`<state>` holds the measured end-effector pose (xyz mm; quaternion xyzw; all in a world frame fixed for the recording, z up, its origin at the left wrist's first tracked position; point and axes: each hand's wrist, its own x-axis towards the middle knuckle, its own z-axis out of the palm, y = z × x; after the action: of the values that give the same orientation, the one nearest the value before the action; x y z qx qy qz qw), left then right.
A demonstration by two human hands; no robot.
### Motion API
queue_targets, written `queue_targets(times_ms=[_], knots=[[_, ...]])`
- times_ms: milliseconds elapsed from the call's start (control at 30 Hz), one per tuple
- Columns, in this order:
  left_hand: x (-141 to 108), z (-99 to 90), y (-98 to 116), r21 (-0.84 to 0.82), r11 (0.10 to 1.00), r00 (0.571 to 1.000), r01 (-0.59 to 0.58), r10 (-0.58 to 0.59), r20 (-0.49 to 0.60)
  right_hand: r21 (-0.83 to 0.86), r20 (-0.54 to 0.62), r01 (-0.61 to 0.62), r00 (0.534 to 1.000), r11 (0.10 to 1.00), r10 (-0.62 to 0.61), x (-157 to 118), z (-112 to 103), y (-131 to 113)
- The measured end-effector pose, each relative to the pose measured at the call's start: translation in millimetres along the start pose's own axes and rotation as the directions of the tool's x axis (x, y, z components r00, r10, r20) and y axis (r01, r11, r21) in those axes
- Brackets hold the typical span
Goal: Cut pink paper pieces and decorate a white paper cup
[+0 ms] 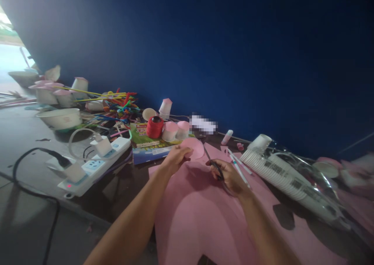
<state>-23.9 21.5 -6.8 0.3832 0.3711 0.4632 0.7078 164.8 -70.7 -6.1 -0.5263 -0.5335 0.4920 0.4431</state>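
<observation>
Near the middle of the head view, my left hand (177, 158) pinches a round piece of pink paper (193, 147) by its near left edge. My right hand (226, 174) is closed around the dark handles of a pair of scissors (216, 166). The blades point up and left, beside the right edge of the pink round. Below both hands spreads a large pink paper sheet (201, 218), with rounded gaps cut out of it at the right and the near edge. Part of the scissors is hidden by my fingers.
A white power strip (96, 165) with plugs and cords lies left. Behind my hands stand a red thread spool (154, 127) and pink-topped paper cups (170, 131). Colourful pipe cleaners (124, 103) are heaped farther left. Stacked paper cups (274, 171) in plastic, a pen (240, 171) and a glue stick (227, 137) lie right.
</observation>
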Motion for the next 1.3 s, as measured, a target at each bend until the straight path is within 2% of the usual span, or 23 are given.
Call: queue_targets(times_ms=[133,367,500,667,800,1033,1300], knots=[[1,-0.9,-1,-0.008,1.000,1.000,-0.005,0.005,0.004,0.017,-0.002,-0.003,1.000,1.000,0.003,1,0,2],[2,2.2,1,-0.148,0.988,0.997,-0.042,0.031,-0.073,0.062,-0.142,0.114,0.984,0.991,-0.105,5,-2,10],[1,6.6,-4,-0.225,0.971,0.997,-0.073,0.064,-0.051,0.010,-0.166,0.098,0.982,0.995,-0.095,6,4,6],[-1,13.9,-12,-0.274,0.957,0.995,-0.090,0.072,-0.075,-0.071,-0.181,0.076,0.979,0.995,-0.088,3,15,0],[-2,18.4,-15,-0.316,0.946,0.998,-0.066,0.058,-0.036,-0.068,-0.213,0.081,0.973,0.994,-0.094,1,20,-6],[1,18.8,-18,-0.276,0.960,0.988,-0.049,0.005,-0.157,-0.071,-0.212,0.085,0.972,0.994,-0.099,-1,26,-10],[-6,21.9,-12,-0.318,0.948,0.988,-0.001,-0.048,-0.144,-0.050,-0.236,0.096,0.966,0.994,-0.106,-1,27,-11]])
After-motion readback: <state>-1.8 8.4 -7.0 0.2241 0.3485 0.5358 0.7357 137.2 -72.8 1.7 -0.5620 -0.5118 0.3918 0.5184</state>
